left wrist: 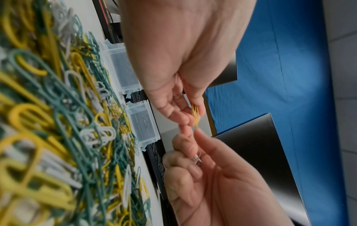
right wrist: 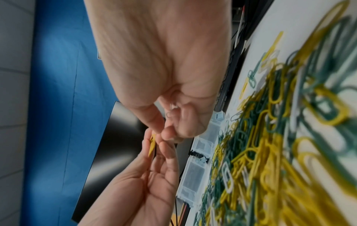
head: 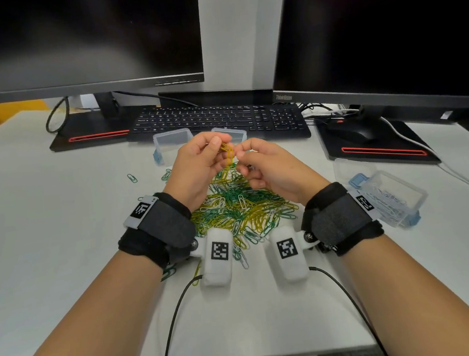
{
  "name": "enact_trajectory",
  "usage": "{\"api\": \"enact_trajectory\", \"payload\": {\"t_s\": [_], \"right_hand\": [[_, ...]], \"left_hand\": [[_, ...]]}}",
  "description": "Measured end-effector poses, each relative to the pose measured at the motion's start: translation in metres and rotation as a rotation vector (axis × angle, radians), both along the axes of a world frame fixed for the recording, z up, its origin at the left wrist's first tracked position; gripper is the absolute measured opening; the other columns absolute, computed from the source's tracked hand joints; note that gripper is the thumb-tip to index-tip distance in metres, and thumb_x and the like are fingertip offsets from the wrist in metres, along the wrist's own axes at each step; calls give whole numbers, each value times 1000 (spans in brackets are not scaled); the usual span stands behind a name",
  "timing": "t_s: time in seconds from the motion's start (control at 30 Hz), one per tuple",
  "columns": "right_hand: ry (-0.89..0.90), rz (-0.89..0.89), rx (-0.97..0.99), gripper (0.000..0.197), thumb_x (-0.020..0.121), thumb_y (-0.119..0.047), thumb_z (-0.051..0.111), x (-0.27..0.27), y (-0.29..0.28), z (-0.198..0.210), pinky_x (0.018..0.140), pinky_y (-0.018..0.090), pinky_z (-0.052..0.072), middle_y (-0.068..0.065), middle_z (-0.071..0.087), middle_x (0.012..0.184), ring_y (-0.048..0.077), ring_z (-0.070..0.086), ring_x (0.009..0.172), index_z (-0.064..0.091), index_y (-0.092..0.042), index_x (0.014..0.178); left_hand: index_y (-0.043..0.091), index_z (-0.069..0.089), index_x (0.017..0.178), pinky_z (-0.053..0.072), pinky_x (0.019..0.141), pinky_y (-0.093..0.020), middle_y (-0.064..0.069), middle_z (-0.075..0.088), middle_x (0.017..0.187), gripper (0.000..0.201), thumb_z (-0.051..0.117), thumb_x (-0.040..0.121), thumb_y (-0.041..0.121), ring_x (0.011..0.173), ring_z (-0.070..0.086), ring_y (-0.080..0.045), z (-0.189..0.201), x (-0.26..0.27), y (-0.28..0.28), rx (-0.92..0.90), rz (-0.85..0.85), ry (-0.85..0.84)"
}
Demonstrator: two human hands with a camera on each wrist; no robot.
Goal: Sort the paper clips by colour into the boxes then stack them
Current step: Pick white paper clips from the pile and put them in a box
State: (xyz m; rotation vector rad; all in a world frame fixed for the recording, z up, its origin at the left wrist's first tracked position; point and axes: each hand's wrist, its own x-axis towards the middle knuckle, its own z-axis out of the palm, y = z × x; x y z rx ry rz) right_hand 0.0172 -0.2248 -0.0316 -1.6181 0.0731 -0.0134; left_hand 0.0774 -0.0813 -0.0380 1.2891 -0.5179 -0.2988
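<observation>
Left hand [head: 198, 164] pinches a few thin yellow clips [head: 227, 153] above the pile [head: 238, 206] of yellow, green and white wire clips on the desk [head: 44, 194]. Right hand [head: 272, 166] fingers curled, pinching the same bunch's lower end. Two clear boxes [head: 172, 139] sit behind the hands; a third box [head: 391, 198], right, holds white clips.

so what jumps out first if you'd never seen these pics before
The big tangled pile of yellow, green and white paper clips in the middle of the desk, between the wrists. Just above it the left hand pinches a small bunch of yellow clips, with the right hand meeting it fingertip to fingertip. To the right stands a clear box holding white clips, and two dark monitors loom behind.
</observation>
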Motion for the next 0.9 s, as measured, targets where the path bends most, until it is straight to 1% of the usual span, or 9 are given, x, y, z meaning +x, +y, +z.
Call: {"api": "enact_trajectory", "payload": {"t_s": [0.23,0.33,0.43,0.5,0.57,0.6,0.7,0.8,0.9], "right_hand": [[25,-38,49,10,96,-7,43,2,-2,3,45,22,25,3,50,65,11,29,51,52,-8,101],[18,-16,-12,10,97,-18,50,1,-1,3,43,20,25,0,50,64,9,30,49,53,-9,96],[-2,-135,-98,18,99,-13,42,2,-9,3,39,18,27,1,51,63,7,32,44,58,-6,100],[52,-165,-184,24,100,-8,37,1,-18,3,38,17,28,2,51,64,8,34,45,61,-4,105],[138,-69,-359,19,98,-12,47,-3,-21,2,40,17,29,2,49,65,10,35,48,65,-5,99],[169,-12,-478,16,95,-20,57,-5,-20,2,43,18,31,1,47,66,11,36,50,66,-7,92],[176,63,-742,43,76,-44,77,-6,-13,-2,54,25,38,2,50,67,13,43,58,67,-3,82],[159,53,-853,35,71,-42,82,-4,-9,-6,64,26,44,-7,60,67,7,51,62,72,-9,80],[133,65,-841,27,75,-35,80,-3,-11,-6,67,28,47,-7,63,69,6,53,64,72,-11,82]], "left_hand": [[9,61,101,52,74,-19,-7,64,96,20,41,101,12,91,62,-16,-1,2,-1,-30,37,41],[9,62,103,53,75,-19,-5,66,96,20,42,100,11,88,64,-12,0,0,0,-19,40,37],[11,64,101,55,79,-24,-1,68,91,20,44,100,11,83,63,-12,4,1,1,34,92,74],[15,65,96,50,77,-25,1,68,88,21,45,95,7,82,61,-12,5,4,4,134,198,40],[18,65,92,45,75,-23,0,66,94,18,50,90,8,87,58,-12,6,8,7,273,260,-12],[19,65,92,44,74,-24,0,64,96,16,53,89,10,88,55,-12,6,8,9,359,238,-23],[17,68,90,40,69,-30,-1,58,87,9,64,84,21,79,47,-18,3,11,15,699,28,-23],[24,69,83,39,72,-34,-1,62,88,17,78,70,31,78,48,-18,2,12,18,987,-117,-83],[21,66,86,41,78,-33,4,59,80,28,84,66,27,81,51,-16,4,13,20,1144,-158,-162]]}}
